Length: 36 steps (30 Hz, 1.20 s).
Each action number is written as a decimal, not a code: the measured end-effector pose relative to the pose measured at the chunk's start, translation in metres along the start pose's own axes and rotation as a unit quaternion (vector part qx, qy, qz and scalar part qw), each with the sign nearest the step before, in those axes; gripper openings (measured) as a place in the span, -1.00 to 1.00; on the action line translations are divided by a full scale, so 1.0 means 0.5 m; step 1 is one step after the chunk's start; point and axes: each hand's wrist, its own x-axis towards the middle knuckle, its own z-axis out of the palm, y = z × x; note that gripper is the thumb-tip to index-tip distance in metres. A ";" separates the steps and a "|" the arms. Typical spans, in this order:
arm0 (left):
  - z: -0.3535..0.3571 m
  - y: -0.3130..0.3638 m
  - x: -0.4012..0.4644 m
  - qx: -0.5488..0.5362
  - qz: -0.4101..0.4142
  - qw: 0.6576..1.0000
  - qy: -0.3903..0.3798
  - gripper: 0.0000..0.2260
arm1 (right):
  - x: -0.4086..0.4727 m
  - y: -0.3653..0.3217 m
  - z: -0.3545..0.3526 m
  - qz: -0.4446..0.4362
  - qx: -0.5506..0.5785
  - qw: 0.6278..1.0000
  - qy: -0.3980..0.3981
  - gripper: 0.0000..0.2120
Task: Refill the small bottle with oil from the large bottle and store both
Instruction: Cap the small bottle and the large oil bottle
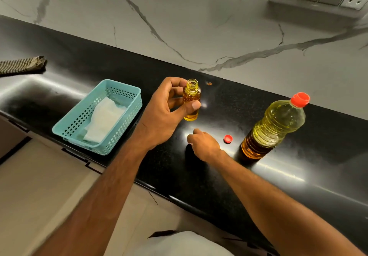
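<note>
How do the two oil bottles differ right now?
The small bottle is open and held in the left hand; the large bottle stands capped in red on the counter, untouched. The small one is far shorter and narrower. Both are clear and hold yellow oil.

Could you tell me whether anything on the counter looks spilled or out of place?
A small orange-brown spot sits on the counter behind the small bottle, possibly a drip. A loose red cap lies beside the large bottle; the small one is open.

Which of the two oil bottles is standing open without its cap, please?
The small bottle, held in the left hand, is open at its neck. The large bottle wears its red cap; another small red cap lies on the counter.
</note>
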 end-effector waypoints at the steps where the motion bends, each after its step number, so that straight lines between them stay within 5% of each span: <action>1: 0.000 0.000 0.002 -0.001 0.001 1.000 -0.001 -0.62 | -0.003 0.003 -0.008 0.013 0.049 0.999 0.013 -0.76; 7: -0.002 0.005 0.009 -0.018 -0.001 1.000 -0.020 -0.57 | -0.068 0.021 -0.187 0.044 0.400 0.907 0.120 -0.84; 13: 0.005 0.013 0.020 -0.017 -0.003 0.999 -0.038 -0.56 | -0.154 0.018 -0.402 -0.094 0.626 0.738 0.234 -0.72; 16: 0.014 0.013 0.026 -0.035 -0.003 0.998 -0.057 -0.59 | -0.172 0.003 -0.442 -0.162 0.641 0.704 0.259 -0.79; 21: 0.028 0.024 0.030 -0.047 0.009 0.996 -0.076 -0.63 | -0.169 -0.016 -0.439 -0.197 0.587 0.736 0.273 -0.81; 26: 0.033 0.032 0.033 -0.039 0.022 0.995 -0.084 -0.64 | -0.173 -0.008 -0.439 -0.197 0.456 0.827 0.262 -0.80; 36: 0.040 0.042 0.038 0.004 0.040 0.994 -0.103 -0.62 | -0.195 0.007 -0.499 -0.155 0.216 0.941 0.210 -0.79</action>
